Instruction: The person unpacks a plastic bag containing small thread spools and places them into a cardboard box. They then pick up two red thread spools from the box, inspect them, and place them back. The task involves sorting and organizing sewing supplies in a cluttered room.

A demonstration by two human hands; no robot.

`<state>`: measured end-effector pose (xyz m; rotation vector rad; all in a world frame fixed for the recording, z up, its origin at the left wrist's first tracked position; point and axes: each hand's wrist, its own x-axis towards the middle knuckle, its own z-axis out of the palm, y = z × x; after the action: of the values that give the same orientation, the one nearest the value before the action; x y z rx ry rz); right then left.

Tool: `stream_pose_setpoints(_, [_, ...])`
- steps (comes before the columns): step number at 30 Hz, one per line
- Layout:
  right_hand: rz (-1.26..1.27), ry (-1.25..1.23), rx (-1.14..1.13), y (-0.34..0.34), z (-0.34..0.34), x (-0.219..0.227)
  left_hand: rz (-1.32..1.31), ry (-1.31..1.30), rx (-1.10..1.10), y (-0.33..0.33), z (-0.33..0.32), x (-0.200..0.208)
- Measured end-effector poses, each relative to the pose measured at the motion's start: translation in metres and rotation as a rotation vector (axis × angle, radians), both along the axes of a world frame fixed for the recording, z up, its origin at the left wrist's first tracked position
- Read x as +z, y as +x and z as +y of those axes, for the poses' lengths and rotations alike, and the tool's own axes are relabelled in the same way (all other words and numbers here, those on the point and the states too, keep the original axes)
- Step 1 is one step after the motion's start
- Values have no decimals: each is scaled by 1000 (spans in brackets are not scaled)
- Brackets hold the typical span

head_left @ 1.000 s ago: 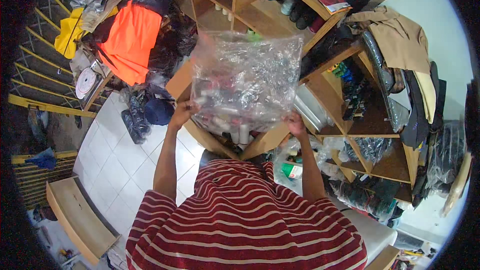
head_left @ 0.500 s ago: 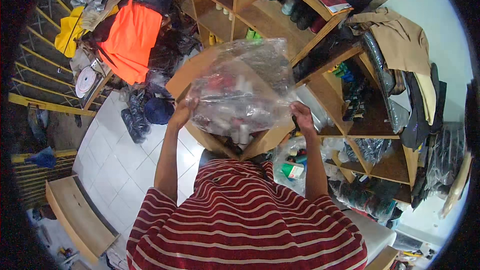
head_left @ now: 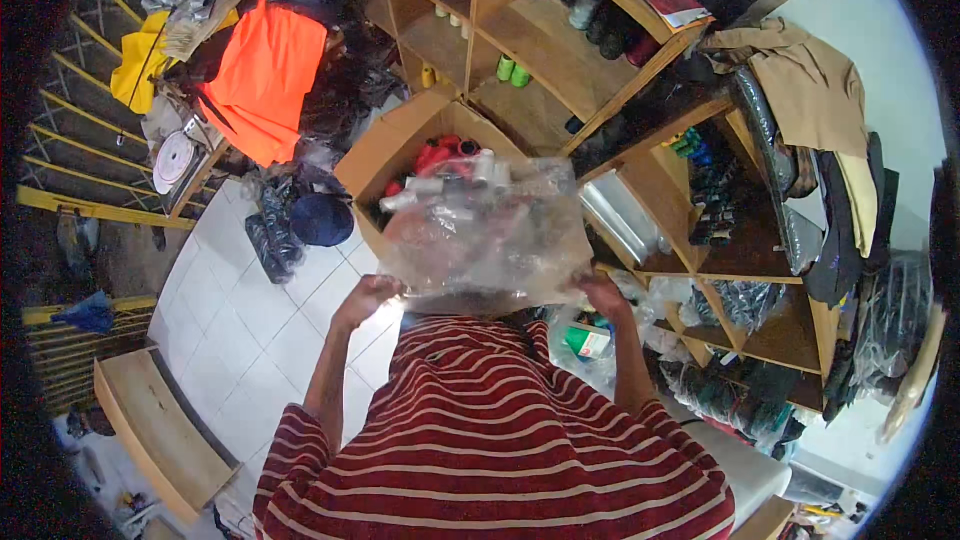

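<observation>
Stretched between my two hands is a clear plastic bag (head_left: 490,240), close in front of my striped shirt. My left hand (head_left: 368,300) grips its near left corner, and my right hand (head_left: 600,294) pinches the near right corner. Beneath and beyond the plastic stands an open cardboard box (head_left: 385,140) with its flaps up. White thread spools (head_left: 484,168) and some red items (head_left: 445,152) show inside it past the bag's far edge. The plastic veils the near part of the box.
Wooden shelves (head_left: 535,35) with thread spools stand beyond the box and to the right. Orange cloth (head_left: 265,80) lies on a pile at the far left. A dark blue round item (head_left: 322,220) rests on the white tiles, and a wooden drawer (head_left: 160,430) sits at the near left.
Both hands have drawn the plastic bag down toward my body. The far part of the box, with its spools and red items, has come into plain view.
</observation>
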<state>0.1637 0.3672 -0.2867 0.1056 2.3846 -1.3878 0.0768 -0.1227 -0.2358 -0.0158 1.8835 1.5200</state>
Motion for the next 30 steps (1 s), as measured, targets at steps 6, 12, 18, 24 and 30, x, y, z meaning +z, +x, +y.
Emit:
stream_pose_setpoints(6, [-354,-629,-185,75,12,-57,-143,-114,-15,59,-18,-43])
stream_pose_setpoints(12, [-389,-270,35,93,15,-67,-211,-298,-32,57,-25,-38])
stream_pose_setpoints(18, [-360,148,198,23,-23,5,-364,-119,-124,13,-18,-9])
stream_pose_setpoints(24, [-274,-685,-214,14,2,-24,-284,-67,33,3,17,17])
stream_pose_setpoints(30, [-393,-19,-186,3,-25,22,-117,-63,111,31,3,28])
